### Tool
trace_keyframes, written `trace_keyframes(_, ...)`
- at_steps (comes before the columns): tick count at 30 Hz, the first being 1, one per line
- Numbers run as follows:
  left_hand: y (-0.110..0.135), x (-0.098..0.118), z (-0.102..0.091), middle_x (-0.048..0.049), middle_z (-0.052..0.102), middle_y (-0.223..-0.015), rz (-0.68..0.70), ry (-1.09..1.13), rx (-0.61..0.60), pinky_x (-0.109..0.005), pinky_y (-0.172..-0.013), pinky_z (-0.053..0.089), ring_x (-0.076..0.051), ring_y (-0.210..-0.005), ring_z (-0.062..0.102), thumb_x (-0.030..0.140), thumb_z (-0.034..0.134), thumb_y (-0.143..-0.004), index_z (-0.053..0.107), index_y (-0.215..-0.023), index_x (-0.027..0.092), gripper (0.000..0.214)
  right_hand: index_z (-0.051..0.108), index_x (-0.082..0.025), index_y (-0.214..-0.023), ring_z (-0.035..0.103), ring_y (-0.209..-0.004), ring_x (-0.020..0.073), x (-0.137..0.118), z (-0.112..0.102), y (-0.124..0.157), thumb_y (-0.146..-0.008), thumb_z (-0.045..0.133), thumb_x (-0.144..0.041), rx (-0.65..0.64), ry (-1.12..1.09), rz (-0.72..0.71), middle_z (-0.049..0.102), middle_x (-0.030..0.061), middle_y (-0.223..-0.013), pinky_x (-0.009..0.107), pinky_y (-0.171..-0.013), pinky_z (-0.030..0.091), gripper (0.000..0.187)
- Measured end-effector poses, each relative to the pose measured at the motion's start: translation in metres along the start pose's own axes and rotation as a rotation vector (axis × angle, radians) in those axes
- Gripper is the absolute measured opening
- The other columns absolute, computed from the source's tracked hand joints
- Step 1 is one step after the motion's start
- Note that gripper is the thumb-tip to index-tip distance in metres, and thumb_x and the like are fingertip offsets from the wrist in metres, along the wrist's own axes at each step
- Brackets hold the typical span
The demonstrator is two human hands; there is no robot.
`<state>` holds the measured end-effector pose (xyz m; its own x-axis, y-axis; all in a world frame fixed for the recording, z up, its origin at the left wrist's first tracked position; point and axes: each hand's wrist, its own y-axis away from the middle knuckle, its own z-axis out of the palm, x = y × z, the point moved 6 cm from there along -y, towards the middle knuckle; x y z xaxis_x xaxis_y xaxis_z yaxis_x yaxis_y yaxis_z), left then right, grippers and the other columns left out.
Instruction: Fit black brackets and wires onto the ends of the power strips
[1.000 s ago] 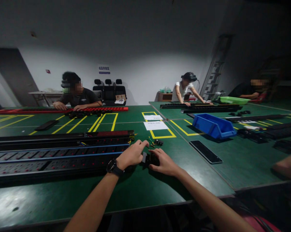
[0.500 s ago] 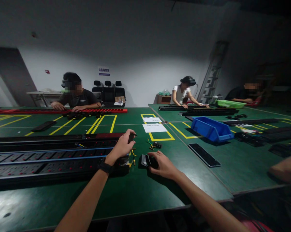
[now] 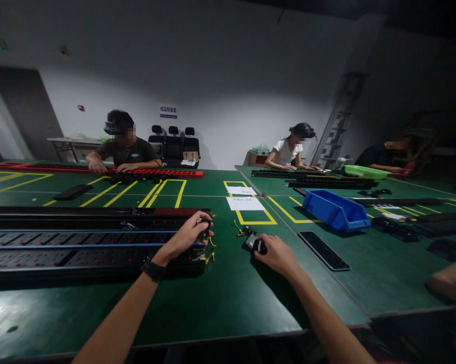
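My left hand (image 3: pixel 188 233) is curled at the right end of the long black power strips (image 3: pixel 80 242), its fingers pinched on a small dark part I cannot make out. Yellow wire ends (image 3: pixel 210 253) stick out beside it. My right hand (image 3: pixel 275 255) lies on the green table (image 3: pixel 220 298) with its fingers closed over a small black part with a white face (image 3: pixel 254 243). A few small loose parts and wires (image 3: pixel 240 230) lie just beyond it.
A blue bin (image 3: pixel 336 208), a flat black plate (image 3: pixel 324 249) and white papers (image 3: pixel 245 203) in a yellow-taped box lie to the right and ahead. Three people work at the far side, one by a red strip (image 3: pixel 99 171). Someone's arm (image 3: pixel 450 280) shows at the right edge.
My left hand left the black part and moved left to the end of the power strips. My right hand slid the black part away from me and to the right.
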<state>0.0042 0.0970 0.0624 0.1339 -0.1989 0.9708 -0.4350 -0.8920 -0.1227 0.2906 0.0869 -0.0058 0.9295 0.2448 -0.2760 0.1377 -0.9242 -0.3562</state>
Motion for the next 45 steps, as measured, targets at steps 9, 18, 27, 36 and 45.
trace_keyframes(9,0.007,-0.006,0.004,-0.0142,0.055,-0.132,0.068,0.236,-0.037,-0.044,-0.095,0.056,-0.027,-0.117,0.063,0.034,0.069,-0.085,0.051,-0.125,0.022,0.045,0.069,-0.020,-0.108,0.061,-0.101,0.0350,0.013,-0.005,-0.001,-0.081,0.068,-0.033,0.108,0.136,0.097,0.070,0.0159,-0.105,0.042,-0.080,0.047,0.030)
trace_keyframes(18,0.013,0.000,0.012,-0.0151,0.061,-0.125,0.040,0.241,-0.020,-0.043,-0.084,0.061,-0.027,-0.106,0.068,0.043,0.080,-0.078,0.053,-0.125,0.019,0.059,0.058,-0.022,-0.129,0.062,-0.105,0.0247,-0.115,-0.051,-0.022,-0.094,0.060,-0.031,0.300,-0.324,-0.479,0.066,0.0111,-0.116,0.039,-0.089,0.053,0.037)
trace_keyframes(27,0.003,-0.018,0.005,-0.0136,0.067,-0.116,-0.053,0.151,0.025,-0.035,-0.074,0.057,-0.021,-0.083,0.073,0.068,0.056,-0.086,0.058,-0.107,0.016,0.057,0.066,-0.018,-0.085,0.058,-0.062,0.0154,-0.102,-0.010,-0.057,-0.095,0.054,-0.034,0.395,-0.550,-0.240,0.066,0.0020,-0.072,0.026,-0.060,0.044,0.023)
trace_keyframes(36,0.008,-0.001,-0.036,-0.0020,0.064,-0.077,0.249,-0.387,0.486,-0.027,-0.066,0.042,-0.015,-0.072,0.057,0.048,0.050,-0.093,0.063,-0.081,0.016,0.037,0.069,-0.019,-0.078,0.064,-0.068,0.0206,-0.023,-0.020,-0.064,-0.087,0.052,-0.038,0.480,-0.344,0.128,0.072,0.0066,-0.074,0.030,-0.066,0.043,0.028)
trace_keyframes(45,0.010,-0.006,-0.041,0.0038,0.050,-0.057,0.190,-0.651,0.588,-0.026,-0.057,0.028,-0.011,-0.055,0.044,0.048,0.048,-0.093,0.056,-0.064,0.018,0.043,0.070,-0.020,-0.080,0.066,-0.070,0.0201,-0.013,-0.009,-0.065,-0.089,0.053,-0.037,0.360,-0.288,0.186,0.073,0.0059,-0.076,0.027,-0.065,0.042,0.026)
